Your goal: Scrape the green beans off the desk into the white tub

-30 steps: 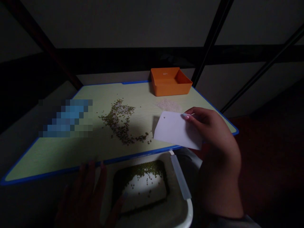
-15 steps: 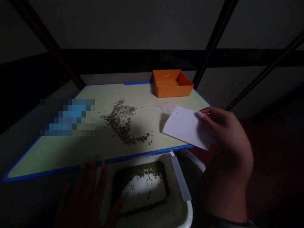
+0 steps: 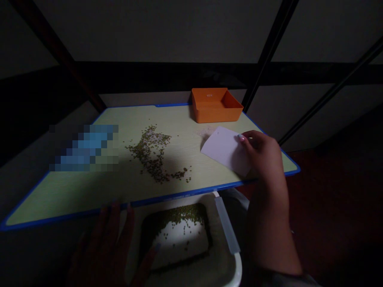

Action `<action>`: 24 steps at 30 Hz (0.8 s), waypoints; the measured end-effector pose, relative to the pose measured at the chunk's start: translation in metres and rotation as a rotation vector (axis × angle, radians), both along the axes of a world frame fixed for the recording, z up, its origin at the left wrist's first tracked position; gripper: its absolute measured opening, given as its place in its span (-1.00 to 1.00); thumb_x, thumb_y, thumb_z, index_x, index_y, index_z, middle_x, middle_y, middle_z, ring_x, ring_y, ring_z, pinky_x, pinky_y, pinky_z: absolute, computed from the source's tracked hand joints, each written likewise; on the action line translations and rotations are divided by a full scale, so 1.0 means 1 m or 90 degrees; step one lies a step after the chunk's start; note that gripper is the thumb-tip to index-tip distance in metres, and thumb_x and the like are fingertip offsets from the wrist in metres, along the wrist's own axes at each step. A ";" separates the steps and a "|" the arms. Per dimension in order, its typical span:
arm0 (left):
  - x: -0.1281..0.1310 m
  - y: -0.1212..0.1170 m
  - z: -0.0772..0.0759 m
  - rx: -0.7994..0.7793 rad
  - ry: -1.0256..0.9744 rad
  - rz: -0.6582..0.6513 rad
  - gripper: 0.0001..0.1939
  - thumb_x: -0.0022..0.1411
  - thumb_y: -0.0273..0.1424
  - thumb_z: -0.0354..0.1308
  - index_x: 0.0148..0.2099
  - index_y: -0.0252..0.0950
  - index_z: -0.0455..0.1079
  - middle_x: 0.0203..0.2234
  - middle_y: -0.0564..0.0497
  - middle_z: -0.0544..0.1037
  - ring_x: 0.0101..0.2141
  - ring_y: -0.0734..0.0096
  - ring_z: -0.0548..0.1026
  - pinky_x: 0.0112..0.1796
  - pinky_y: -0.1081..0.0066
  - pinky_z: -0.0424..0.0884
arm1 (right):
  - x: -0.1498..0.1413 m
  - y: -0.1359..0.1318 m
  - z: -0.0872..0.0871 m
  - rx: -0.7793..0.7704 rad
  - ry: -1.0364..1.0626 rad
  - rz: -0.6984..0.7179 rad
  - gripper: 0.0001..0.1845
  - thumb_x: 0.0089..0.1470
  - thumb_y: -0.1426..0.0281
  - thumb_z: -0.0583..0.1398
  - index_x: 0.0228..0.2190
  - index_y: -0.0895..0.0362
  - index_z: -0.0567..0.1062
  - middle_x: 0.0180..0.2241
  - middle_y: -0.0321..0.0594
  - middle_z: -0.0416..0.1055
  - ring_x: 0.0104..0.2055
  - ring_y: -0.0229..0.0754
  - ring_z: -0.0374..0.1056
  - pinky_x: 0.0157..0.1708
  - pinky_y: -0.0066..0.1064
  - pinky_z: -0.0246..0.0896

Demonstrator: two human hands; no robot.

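Note:
My right hand pinches a white flat scraper, with a small hole near its upper corner. The scraper is tilted over the right part of the table, beside a thin patch of pale grains. Down in the shadow, my left hand grips the left side of a whitish plastic container, thumb over the inside and fingers spread along the rim. Small green beans lie along the container's edges. More beans, mixed with pale grains, form a scattered pile on the table.
An orange open bin stands at the table's back right. The pale tabletop has a blue edge, and the container sits below its front side. A blurred blue object lies at the left. Panelled doors rise behind.
My right hand and the scraper have moved left and a little away from me, now covering part of the pale grains. My left hand and the container stay put.

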State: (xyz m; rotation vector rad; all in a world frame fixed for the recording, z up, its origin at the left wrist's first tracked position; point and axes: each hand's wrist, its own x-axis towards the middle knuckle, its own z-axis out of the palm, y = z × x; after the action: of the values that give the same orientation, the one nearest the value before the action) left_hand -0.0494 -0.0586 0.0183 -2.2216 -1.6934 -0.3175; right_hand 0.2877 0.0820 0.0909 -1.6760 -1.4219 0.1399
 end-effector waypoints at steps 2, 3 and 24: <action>0.000 0.000 0.001 0.004 -0.003 0.001 -0.19 0.22 -0.16 -0.05 0.40 -0.21 -0.30 0.41 -0.15 -0.21 0.34 -0.16 -0.06 0.07 -0.28 0.22 | 0.001 0.000 -0.001 0.026 -0.011 -0.031 -0.76 0.11 0.29 0.16 -0.34 0.16 0.58 -0.39 -0.07 0.55 -0.42 -0.12 0.37 -0.43 -0.31 0.10; 0.000 0.000 0.001 0.009 -0.005 -0.001 -0.20 0.21 -0.16 -0.06 0.40 -0.22 -0.29 0.41 -0.15 -0.21 0.34 -0.16 -0.06 0.07 -0.28 0.22 | 0.001 0.000 -0.001 0.041 -0.008 -0.034 -0.76 0.12 0.29 0.15 -0.34 0.15 0.58 -0.39 -0.07 0.55 -0.41 -0.12 0.37 -0.43 -0.31 0.10; 0.002 0.001 0.001 -0.009 -0.010 -0.004 -0.19 0.21 -0.14 -0.06 0.40 -0.21 -0.28 0.41 -0.16 -0.17 0.34 -0.15 -0.06 0.11 -0.26 0.18 | -0.015 -0.007 0.004 -0.049 0.129 0.249 -0.79 0.14 0.26 0.18 -0.39 0.12 0.53 -0.43 -0.24 0.51 -0.39 -0.20 0.34 -0.44 -0.39 0.10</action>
State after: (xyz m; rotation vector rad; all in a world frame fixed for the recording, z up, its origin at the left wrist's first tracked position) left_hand -0.0476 -0.0572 0.0198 -2.2415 -1.7014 -0.3253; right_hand 0.2723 0.0749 0.0951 -1.3813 -1.5874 0.5740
